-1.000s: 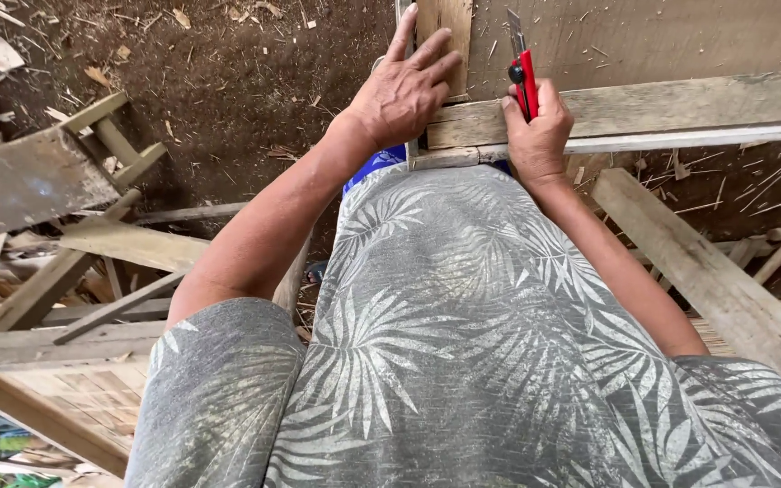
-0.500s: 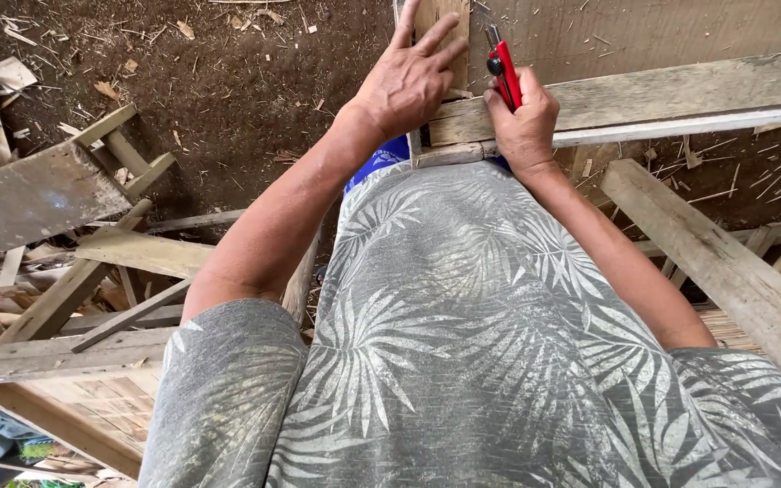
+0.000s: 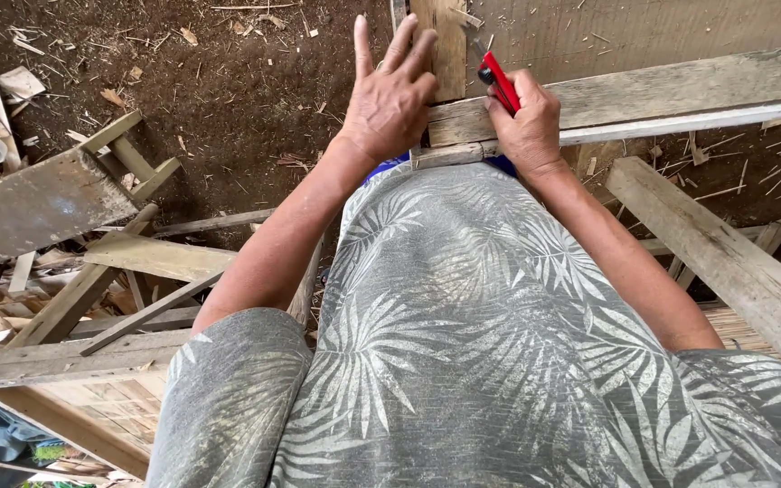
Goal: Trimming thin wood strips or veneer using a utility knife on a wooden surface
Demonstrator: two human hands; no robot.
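Down at the bottom of the frame, a grey leaf-print shirt [image 3: 463,361] fills most of the view. Higher up, in the upper middle, the right hand [image 3: 524,122] is closed tight around a red knife [image 3: 501,81], whose tip points up and to the left. Just beside it, the left hand [image 3: 389,99] lies flat with fingers spread, pressing on an upright wooden board [image 3: 449,45]. Under both hands runs a long plank [image 3: 662,95]. Farthest up, brown dirt ground [image 3: 228,72] shows at the upper left.
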